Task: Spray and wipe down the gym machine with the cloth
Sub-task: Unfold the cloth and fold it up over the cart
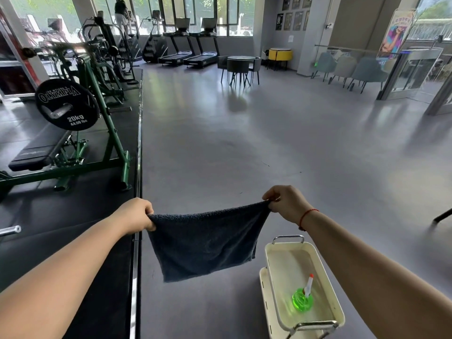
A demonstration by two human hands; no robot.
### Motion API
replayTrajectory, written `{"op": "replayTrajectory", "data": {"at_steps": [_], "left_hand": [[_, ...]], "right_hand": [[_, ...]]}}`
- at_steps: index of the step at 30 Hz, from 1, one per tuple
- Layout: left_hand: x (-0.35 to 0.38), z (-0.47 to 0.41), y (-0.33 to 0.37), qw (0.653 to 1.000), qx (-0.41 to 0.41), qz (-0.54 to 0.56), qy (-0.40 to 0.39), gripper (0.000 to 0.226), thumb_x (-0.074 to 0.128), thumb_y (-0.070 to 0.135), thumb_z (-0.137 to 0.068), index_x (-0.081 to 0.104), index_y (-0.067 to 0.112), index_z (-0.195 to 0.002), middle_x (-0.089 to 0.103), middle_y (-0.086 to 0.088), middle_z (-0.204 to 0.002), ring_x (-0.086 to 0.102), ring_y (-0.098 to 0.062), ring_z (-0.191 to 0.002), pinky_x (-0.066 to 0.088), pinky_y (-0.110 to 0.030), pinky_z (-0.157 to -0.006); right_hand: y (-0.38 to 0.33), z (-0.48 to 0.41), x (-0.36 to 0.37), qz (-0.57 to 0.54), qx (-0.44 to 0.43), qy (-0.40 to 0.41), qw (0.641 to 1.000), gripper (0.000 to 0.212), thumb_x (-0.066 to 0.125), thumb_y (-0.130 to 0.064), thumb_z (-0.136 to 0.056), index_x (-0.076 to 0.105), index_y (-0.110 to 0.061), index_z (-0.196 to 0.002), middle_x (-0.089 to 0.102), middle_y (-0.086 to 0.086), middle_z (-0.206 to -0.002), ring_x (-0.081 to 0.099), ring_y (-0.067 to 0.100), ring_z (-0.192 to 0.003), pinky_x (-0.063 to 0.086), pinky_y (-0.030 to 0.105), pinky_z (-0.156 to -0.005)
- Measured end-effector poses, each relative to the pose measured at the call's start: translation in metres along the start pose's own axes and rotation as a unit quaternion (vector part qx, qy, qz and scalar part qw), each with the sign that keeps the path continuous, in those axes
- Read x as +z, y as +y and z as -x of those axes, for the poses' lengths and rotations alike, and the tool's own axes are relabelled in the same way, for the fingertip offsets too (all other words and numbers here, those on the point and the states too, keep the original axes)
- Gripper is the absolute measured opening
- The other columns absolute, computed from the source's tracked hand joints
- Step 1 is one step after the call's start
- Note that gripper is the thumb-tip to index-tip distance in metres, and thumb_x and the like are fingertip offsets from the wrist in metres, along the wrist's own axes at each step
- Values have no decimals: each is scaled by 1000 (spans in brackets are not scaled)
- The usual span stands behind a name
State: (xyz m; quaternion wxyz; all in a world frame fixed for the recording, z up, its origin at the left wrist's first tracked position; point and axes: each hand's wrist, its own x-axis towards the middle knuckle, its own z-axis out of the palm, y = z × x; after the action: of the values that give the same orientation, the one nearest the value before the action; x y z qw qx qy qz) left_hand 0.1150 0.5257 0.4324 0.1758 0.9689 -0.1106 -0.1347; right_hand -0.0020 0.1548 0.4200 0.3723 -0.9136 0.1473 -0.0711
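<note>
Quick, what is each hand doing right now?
Left hand: closed, pinching one top corner of the dark cloth.
Right hand: closed, pinching the other top corner, so the cloth hangs spread between them.

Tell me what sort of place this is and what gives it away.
A gym, almost certainly: a green weight machine loaded with a 20kg plate stands on the left beside a padded bench, and two treadmills face the far windows.

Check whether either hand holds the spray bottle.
No, the green spray bottle sits in the cart tray; left hand and right hand pinch the dark towel.
</note>
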Motion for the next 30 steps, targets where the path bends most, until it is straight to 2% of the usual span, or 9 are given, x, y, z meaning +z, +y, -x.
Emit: {"op": "replayTrajectory", "data": {"at_steps": [5,9,13,16,20,23,25,28,30], "left_hand": [[-4,-1,2,995,-26,89,46,25,85,-3,-66,63,7,-64,60,-8,-66,54,-24,-68,37,-29,-59],[-8,4,5,991,-21,130,-2,30,87,-4,-65,61,9,-62,58,-3,-61,52,-19,-67,38,-29,-59],[-10,10,-1,971,-2,200,-128,23,87,-2,-71,66,2,-81,70,-9,-72,67,-23,-77,55,-36,-75],[-7,11,-4,960,-12,225,-164,22,80,-4,-75,63,1,-88,68,-16,-79,64,-30,-78,52,-42,-78],[-2,11,-4,964,-6,222,-143,20,69,-17,-76,62,1,-82,62,-16,-76,63,-30,-76,54,-47,-83],[4,9,1,976,4,178,-126,23,66,-19,-70,64,1,-82,58,-13,-70,56,-23,-65,50,-32,-66],[7,8,6,987,17,116,-108,25,70,-14,-69,68,7,-82,60,-7,-69,55,-17,-61,46,-24,-58],[7,8,12,995,32,-4,-95,22,84,5,-67,70,20,-76,67,0,-74,60,-15,-68,46,-24,-61],[9,9,12,995,34,-17,-89,21,89,14,-67,70,19,-74,71,-5,-78,63,-17,-70,48,-27,-64]], "right_hand": [[2,0,-2,-8,17,-48,999,31,58,9,-82,76,-16,-84,70,4,-79,64,20,-75,57,33,-80],[-1,2,-2,-268,114,-84,953,32,47,15,-89,70,-7,-83,67,15,-84,62,26,-80,56,39,-90],[0,5,-11,-417,152,-112,889,32,38,16,-92,66,0,-87,66,16,-79,64,27,-73,59,37,-79],[1,6,-16,-364,139,-106,915,31,39,17,-92,66,1,-91,66,14,-79,64,23,-71,60,29,-71],[5,6,-18,-185,86,-82,976,32,43,20,-88,68,3,-100,64,9,-82,59,16,-73,55,17,-65],[10,4,-15,-63,28,-54,996,34,50,15,-86,73,-9,-95,66,4,-83,57,13,-75,50,23,-73],[11,4,-14,-34,8,-45,998,35,53,13,-86,74,-14,-91,67,0,-85,57,11,-75,46,20,-73],[10,5,-14,-11,-14,-31,999,33,54,14,-85,75,-11,-91,63,-10,-81,55,2,-73,40,6,-66],[8,6,-15,-6,-23,-22,999,32,54,14,-84,75,-8,-92,62,-12,-81,55,2,-74,39,3,-65]]}}
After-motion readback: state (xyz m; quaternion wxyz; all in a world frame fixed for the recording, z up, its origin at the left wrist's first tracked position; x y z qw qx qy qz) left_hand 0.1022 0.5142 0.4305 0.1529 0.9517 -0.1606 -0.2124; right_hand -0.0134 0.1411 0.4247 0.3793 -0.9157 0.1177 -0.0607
